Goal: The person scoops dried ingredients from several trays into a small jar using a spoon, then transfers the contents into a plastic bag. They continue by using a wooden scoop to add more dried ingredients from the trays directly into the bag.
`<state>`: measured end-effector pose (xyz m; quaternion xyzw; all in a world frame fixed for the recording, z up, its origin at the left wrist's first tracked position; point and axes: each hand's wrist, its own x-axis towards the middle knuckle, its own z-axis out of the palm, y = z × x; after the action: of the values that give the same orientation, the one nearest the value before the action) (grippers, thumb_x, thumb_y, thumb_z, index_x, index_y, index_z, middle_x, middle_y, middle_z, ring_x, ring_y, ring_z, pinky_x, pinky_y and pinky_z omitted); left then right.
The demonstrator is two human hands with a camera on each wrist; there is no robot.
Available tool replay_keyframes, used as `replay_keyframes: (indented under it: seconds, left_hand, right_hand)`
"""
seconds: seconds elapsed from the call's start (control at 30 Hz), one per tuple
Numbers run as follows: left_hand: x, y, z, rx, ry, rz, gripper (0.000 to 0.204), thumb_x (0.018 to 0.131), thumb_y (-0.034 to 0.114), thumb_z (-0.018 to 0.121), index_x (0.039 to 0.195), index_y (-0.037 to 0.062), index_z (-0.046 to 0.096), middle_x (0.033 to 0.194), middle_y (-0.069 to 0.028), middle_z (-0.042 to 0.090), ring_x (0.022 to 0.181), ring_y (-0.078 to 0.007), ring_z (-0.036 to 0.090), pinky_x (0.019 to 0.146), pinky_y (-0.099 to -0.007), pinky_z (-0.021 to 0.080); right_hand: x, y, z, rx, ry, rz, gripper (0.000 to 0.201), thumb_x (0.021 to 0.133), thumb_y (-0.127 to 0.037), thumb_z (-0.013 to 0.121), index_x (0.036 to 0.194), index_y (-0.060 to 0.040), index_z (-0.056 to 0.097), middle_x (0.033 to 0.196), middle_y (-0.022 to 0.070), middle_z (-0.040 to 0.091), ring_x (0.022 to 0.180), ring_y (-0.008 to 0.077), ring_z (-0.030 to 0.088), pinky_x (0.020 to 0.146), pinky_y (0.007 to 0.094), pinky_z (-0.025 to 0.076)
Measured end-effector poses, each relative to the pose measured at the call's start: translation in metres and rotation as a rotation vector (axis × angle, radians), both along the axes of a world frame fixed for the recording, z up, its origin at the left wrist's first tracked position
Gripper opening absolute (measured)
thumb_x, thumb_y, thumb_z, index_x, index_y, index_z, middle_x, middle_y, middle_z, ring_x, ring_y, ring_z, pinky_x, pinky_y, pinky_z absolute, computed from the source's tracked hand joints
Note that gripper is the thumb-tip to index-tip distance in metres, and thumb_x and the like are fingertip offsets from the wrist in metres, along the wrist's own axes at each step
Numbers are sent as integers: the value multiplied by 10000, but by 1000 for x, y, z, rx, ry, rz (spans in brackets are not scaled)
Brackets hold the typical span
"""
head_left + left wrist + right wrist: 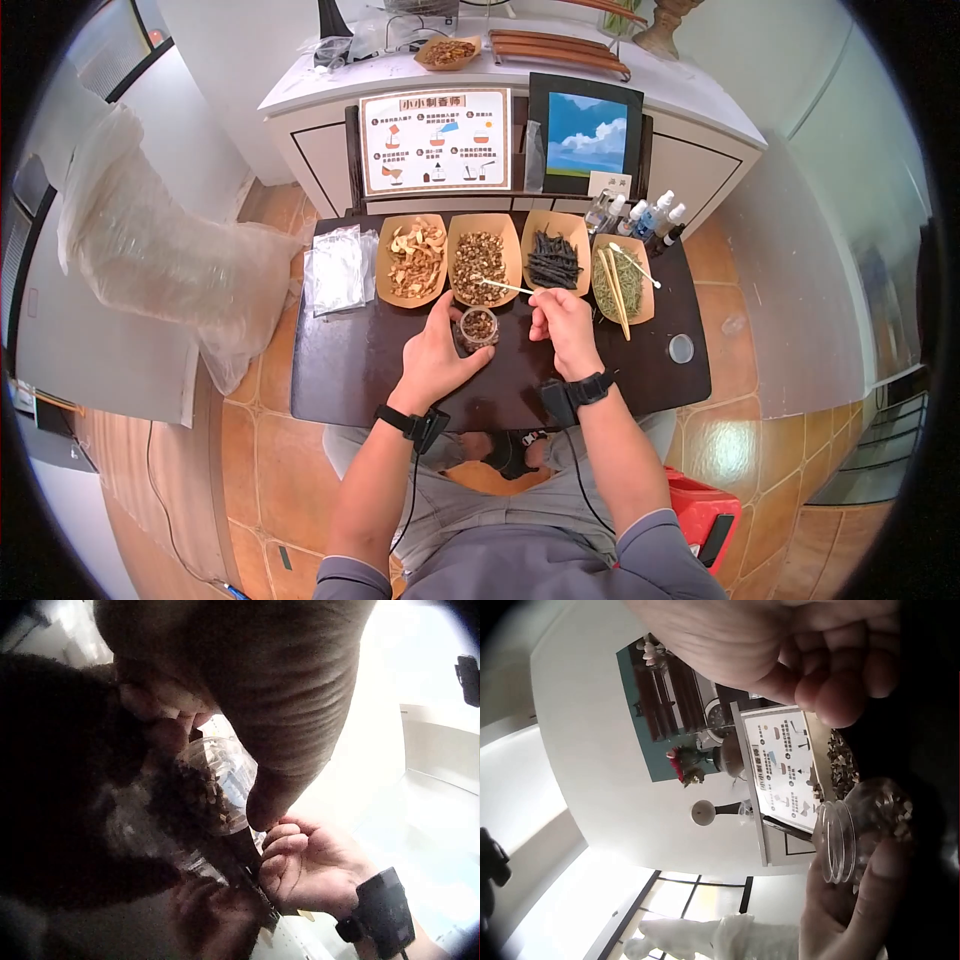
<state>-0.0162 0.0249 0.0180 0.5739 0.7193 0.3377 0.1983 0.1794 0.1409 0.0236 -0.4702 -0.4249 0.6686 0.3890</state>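
My left hand (pixel 435 355) grips a small clear jar (pixel 479 328) on the dark table, thumb on the near side. Brown chopped dried pieces lie inside the jar, whose mouth is uncovered in the right wrist view. Between the fingertips of my right hand (pixel 568 330) is a thin, pale long-handled spoon (pixel 508 287). Its far end reaches over the brown pieces (pixel 479 252) in the second paper tray (pixel 514 250), just behind the jar. In the right wrist view, curled fingers hide the spoon.
Beside that tray stand trays of pale slices (pixel 414 255), dark sticks (pixel 553 262) and green bits (pixel 622 275) with wooden tongs (pixel 613 290) across. Silvery bags (pixel 337 270) lie left. Spray bottles (pixel 657 212) stand back right, a round clear lid (pixel 681 348) near the right edge.
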Motion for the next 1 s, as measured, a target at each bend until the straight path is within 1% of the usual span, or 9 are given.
replay_keyframes:
  seconds: [0.23,0.37,0.43,0.5,0.53,0.63,0.67,0.8,1.0]
  left_hand:
    - [0,-1,-2,7,1,11,1068,778,391,910,1600,6,348,1270,-123,696,1113,-366,732,917,-445,588]
    - [-1,0,-2,1,14,4,1080,787,404,895,1614,-4,334,1265,-118,694,1096,-357,731,900,-444,594]
    - [-1,0,-2,-6,10,4,1084,786,408,895,1615,-4,333,1268,-117,693,1096,-357,732,899,-443,594]
    - [-1,0,-4,12,11,-1,1089,785,406,896,1618,-6,328,1268,-117,692,1097,-357,731,899,-442,594]
    - [-1,0,-4,13,11,-1,1089,785,406,896,1618,-6,328,1268,-117,692,1097,-357,731,899,-442,594]
    - [0,0,-3,5,-1,0,1111,782,389,915,1633,12,310,1272,-121,693,1116,-363,729,922,-439,587]
    - [0,0,-2,5,-1,-4,1116,785,387,913,1642,14,304,1270,-121,693,1116,-362,729,921,-436,586]
    - [-1,0,-6,34,28,-11,1113,791,383,909,1654,20,308,1261,-123,693,1119,-358,729,924,-431,584]
    - [0,0,-2,-2,8,-3,1102,787,387,907,1657,38,327,1275,-122,689,1134,-348,723,939,-429,580]
  right_hand:
    - [21,-14,21,150,-24,72,222,1079,-171,640,967,11,699,697,11,618,543,103,592,527,252,480]
    - [33,-30,29,293,-181,170,236,1100,-207,649,980,-10,699,701,-14,619,556,83,587,533,240,460]
    - [34,-36,29,315,-215,186,209,1078,-189,684,977,-9,714,706,19,655,570,112,619,548,275,479]
    - [31,-43,40,870,-566,131,201,1053,-183,716,969,-2,728,731,75,682,592,162,651,577,322,508]
    - [30,-44,48,871,-559,106,176,1031,-179,734,971,-14,743,756,124,696,612,219,672,608,357,529]
    - [28,-34,35,735,-475,15,153,1023,-175,741,984,-27,750,748,134,703,612,251,674,611,354,528]
    - [26,-31,34,727,-503,-46,163,1027,-189,730,965,-39,742,731,139,694,619,291,678,600,373,520]
    - [18,-17,31,797,-713,-101,239,1034,-242,708,887,-53,695,691,122,663,622,336,670,583,431,500]
    - [10,-9,37,811,-804,-101,219,1012,-229,707,868,-72,658,701,123,671,673,372,689,596,472,510]
